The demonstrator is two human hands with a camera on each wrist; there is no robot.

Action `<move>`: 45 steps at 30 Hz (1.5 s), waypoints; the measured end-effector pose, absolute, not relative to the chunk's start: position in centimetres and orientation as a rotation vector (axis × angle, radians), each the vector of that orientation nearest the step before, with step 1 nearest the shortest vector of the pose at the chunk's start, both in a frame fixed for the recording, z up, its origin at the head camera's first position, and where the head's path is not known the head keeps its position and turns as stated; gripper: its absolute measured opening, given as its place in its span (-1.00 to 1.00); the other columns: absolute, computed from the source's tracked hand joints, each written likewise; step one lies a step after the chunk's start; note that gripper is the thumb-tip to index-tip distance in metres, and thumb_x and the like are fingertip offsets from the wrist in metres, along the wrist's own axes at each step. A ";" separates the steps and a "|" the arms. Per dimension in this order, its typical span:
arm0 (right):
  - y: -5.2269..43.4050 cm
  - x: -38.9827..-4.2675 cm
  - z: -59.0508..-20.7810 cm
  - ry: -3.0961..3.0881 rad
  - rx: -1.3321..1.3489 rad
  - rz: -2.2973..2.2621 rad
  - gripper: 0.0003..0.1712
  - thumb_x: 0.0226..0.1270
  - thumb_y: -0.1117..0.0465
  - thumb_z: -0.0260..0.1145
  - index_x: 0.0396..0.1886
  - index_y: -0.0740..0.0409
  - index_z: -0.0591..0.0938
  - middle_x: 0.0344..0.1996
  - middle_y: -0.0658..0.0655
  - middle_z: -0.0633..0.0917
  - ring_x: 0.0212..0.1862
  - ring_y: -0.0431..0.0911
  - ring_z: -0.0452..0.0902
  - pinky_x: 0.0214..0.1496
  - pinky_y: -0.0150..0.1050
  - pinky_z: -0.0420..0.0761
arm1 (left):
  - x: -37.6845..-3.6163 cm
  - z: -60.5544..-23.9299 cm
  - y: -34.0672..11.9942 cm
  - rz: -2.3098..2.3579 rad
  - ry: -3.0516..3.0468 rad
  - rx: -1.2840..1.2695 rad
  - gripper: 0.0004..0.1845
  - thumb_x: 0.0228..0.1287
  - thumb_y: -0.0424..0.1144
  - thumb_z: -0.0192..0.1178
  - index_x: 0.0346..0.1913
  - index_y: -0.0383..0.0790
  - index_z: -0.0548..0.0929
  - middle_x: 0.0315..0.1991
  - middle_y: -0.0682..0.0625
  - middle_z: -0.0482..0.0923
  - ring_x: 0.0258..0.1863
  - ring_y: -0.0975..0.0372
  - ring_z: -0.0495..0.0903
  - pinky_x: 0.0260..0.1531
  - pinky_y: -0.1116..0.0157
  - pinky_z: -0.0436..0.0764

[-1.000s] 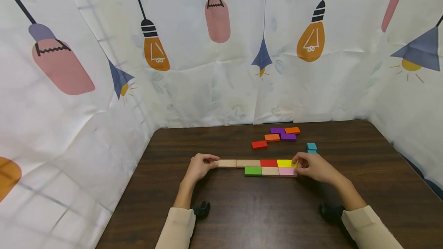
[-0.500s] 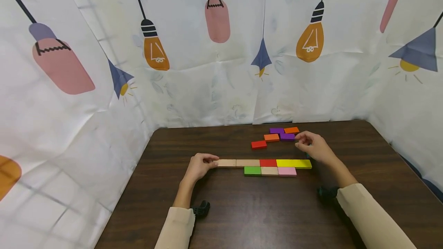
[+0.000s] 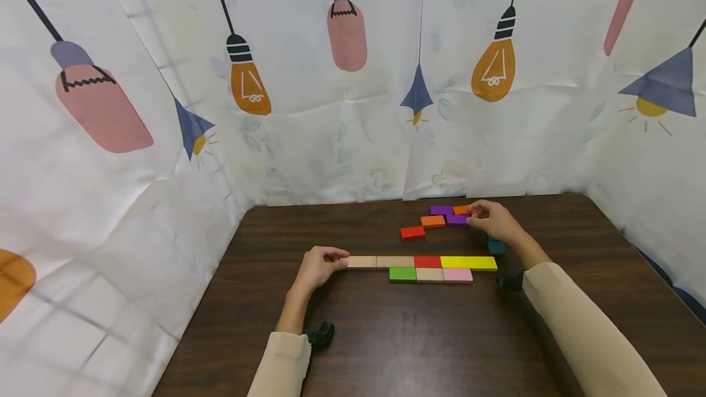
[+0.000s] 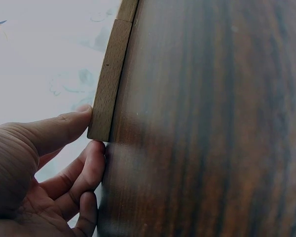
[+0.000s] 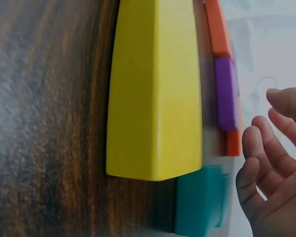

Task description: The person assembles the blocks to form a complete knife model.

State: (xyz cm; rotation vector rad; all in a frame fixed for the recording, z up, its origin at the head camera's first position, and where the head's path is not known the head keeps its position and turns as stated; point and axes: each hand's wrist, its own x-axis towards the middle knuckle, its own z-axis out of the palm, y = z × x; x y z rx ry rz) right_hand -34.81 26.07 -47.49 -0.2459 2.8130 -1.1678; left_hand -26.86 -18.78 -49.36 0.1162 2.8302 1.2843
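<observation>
A row of flat wooden blocks lies across the table. My left hand pinches the left end of a plain wooden block at the row's left end. In the left wrist view the thumb lies against that block's end, with other fingers curled below. My right hand is over the back right, beside a purple block and an orange block. In the right wrist view its fingers are spread, with nothing between them. Teal blocks lie below this hand, partly hidden by it.
Along the row follow another plain block, a red block and a long yellow block. In front sit green, plain and pink blocks. Behind lie another red block, orange block and purple block.
My right hand has left the yellow block and moved back to the purple and orange blocks. The yellow block now shows its full length. My left hand stays at the row's left end.
</observation>
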 end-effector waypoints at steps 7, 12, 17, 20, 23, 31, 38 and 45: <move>26.5 -35.7 -48.6 2.772 -0.214 -1.174 -0.58 0.37 0.09 0.27 0.13 0.20 0.51 -0.24 0.19 0.58 -0.26 0.00 0.50 -0.22 -0.26 0.52 | -26.8 -49.6 -18.8 1.291 2.824 0.097 -0.86 0.15 -0.17 0.38 -0.21 0.05 0.79 -0.43 0.08 0.63 -0.46 0.26 0.51 -0.45 0.32 0.48; 26.5 -36.3 -48.9 2.766 -0.215 -1.140 -0.55 0.34 0.09 0.30 0.13 0.21 0.51 -0.24 0.18 0.57 -0.24 0.00 0.46 -0.19 -0.24 0.49 | -26.9 -49.7 -18.8 1.300 2.822 0.094 -0.86 0.14 -0.18 0.38 -0.22 0.05 0.79 -0.43 0.07 0.63 -0.47 0.25 0.51 -0.46 0.31 0.48; 26.5 -36.5 -49.2 2.759 -0.206 -1.095 -0.55 0.31 0.11 0.33 0.11 0.22 0.52 -0.21 0.20 0.57 -0.18 0.03 0.42 -0.10 -0.17 0.44 | -26.9 -49.7 -18.7 1.303 2.822 0.110 -0.86 0.14 -0.18 0.38 -0.22 0.03 0.79 -0.43 0.07 0.63 -0.47 0.26 0.50 -0.46 0.32 0.47; 26.4 -36.6 -49.2 2.768 -0.206 -1.080 -0.57 0.29 0.13 0.35 0.09 0.22 0.53 -0.20 0.20 0.56 -0.18 0.04 0.41 -0.10 -0.17 0.44 | -26.9 -49.6 -18.7 1.313 2.817 0.108 -0.86 0.14 -0.19 0.38 -0.22 0.02 0.79 -0.43 0.07 0.62 -0.47 0.26 0.49 -0.46 0.31 0.46; 26.3 -36.7 -49.2 2.778 -0.212 -1.059 -0.57 0.28 0.13 0.36 0.07 0.22 0.54 -0.20 0.20 0.56 -0.19 0.03 0.41 -0.11 -0.17 0.44 | -26.9 -49.5 -18.7 1.323 2.811 0.107 -0.86 0.14 -0.20 0.38 -0.22 0.01 0.79 -0.44 0.06 0.62 -0.48 0.25 0.49 -0.46 0.30 0.47; 26.3 -36.5 -49.4 2.823 -0.244 -0.996 -0.59 0.26 0.11 0.38 0.04 0.18 0.57 -0.22 0.17 0.59 -0.21 0.01 0.42 -0.13 -0.16 0.44 | -26.9 -49.4 -18.7 1.329 2.806 0.107 -0.86 0.13 -0.20 0.39 -0.22 0.03 0.80 -0.44 0.06 0.63 -0.47 0.25 0.51 -0.45 0.30 0.49; 26.2 -36.0 -49.1 2.862 -0.324 -1.053 -0.59 0.23 0.13 0.40 0.03 0.18 0.59 -0.25 0.15 0.60 -0.21 0.00 0.45 -0.14 -0.19 0.48 | -27.0 -49.6 -18.8 1.298 2.831 0.116 -0.86 0.13 -0.17 0.39 -0.22 0.06 0.79 -0.42 0.08 0.64 -0.46 0.27 0.53 -0.44 0.31 0.50; 25.8 -34.5 -48.1 2.885 -0.436 -1.118 -0.57 0.20 0.13 0.43 0.02 0.19 0.59 -0.29 0.12 0.59 -0.26 -0.03 0.46 -0.25 -0.29 0.52 | -27.1 -49.7 -18.8 1.286 2.841 0.125 -0.86 0.13 -0.15 0.39 -0.22 0.07 0.79 -0.42 0.10 0.64 -0.46 0.27 0.53 -0.45 0.32 0.50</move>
